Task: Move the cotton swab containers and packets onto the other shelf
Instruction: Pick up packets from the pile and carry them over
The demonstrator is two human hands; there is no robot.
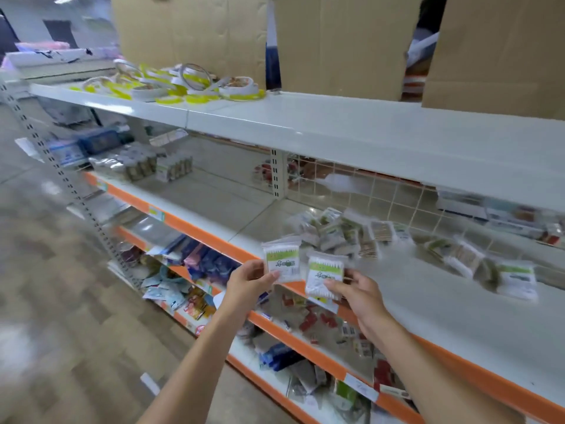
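My left hand pinches a clear cotton swab packet with a green label, held upright in front of the orange shelf edge. My right hand grips a second, similar packet just to its right. Behind them, a heap of several cotton swab packets lies on the middle shelf, with more packets scattered to the right. At the shelf's far left stand wrapped cotton swab containers.
The white top shelf carries a pile of yellow-and-white tape rolls at its left; cardboard boxes stand behind it. Lower shelves are packed with mixed small goods. A wire grid backs the middle shelf. Wood-look floor lies left.
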